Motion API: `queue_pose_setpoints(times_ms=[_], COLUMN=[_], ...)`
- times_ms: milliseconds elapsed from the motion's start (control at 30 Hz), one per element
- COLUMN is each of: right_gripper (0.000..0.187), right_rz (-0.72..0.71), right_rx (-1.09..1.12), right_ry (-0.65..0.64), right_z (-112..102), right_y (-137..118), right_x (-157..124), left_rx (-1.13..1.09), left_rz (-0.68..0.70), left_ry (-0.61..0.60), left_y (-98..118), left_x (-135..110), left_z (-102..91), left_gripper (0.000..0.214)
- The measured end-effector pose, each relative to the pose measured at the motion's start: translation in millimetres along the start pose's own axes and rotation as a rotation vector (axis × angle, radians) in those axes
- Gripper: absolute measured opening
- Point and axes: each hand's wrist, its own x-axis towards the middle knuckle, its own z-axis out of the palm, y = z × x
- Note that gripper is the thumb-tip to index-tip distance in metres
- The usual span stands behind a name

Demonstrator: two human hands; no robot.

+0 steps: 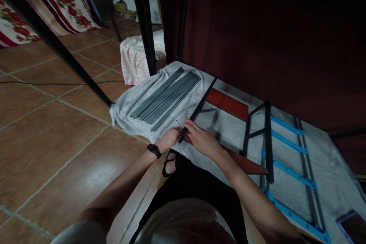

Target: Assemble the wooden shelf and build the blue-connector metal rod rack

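Note:
My left hand (169, 139), with a black band on the wrist, is closed at the near end of a black metal bar (202, 101). What its fingers hold is hidden. My right hand (201, 138) reaches over the same end, its fingers bent round the bar where a red-brown board (248, 163) meets it. This board runs right to a black end frame (268, 141) with a crossbar. A second red-brown board (227, 103) joins the far side. Small metal pieces (186, 114) lie on the cloth just beyond my fingers.
Several grey rods (168, 97) lie bundled on the grey cloth (126, 110) at the left. Blue slats (294, 171) on dark rails are to the right, with a phone (353, 227) nearby. Black posts (144, 23) rise at the back left; a dark red curtain (257, 38) hangs behind.

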Motion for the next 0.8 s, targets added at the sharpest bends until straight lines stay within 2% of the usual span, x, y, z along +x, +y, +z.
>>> queue_pose_setpoints(times_ms=[133,800], right_gripper=[0.052,0.052], right_rz=[-0.004,-0.001], right_rx=[-0.007,0.007], right_ry=[0.010,0.003], right_z=[0.6,0.1], right_y=[0.5,-0.1], right_x=[0.1,-0.1], left_rx=[-0.080,-0.010], left_rz=[0.021,-0.017], left_ry=[0.011,0.021], left_y=[-0.6,2.2], left_x=[1.2,1.2], left_z=[-2.3,-2.5], left_gripper=[0.018,0.021])
